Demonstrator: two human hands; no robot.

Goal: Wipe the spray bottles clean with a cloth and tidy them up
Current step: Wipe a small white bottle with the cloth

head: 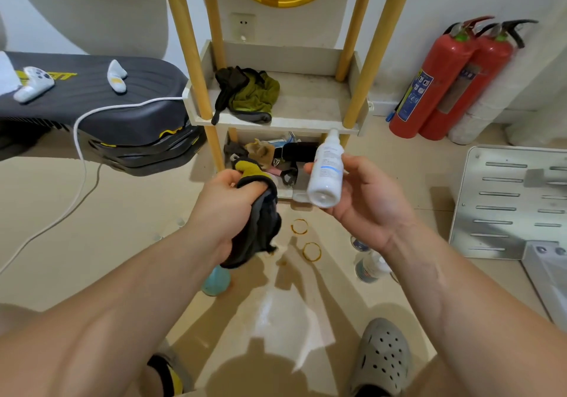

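White spray bottle [325, 171] in right hand [365, 200], cloth [260, 221] in left hand [233, 203]

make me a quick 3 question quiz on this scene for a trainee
1. True or false: the right hand is empty.
2. The left hand grips: A a sponge, B a grey and yellow cloth, C a brush.
3. How many red fire extinguishers are in view?
Key: 1 false, it holds the white spray bottle; 2 B; 3 two.
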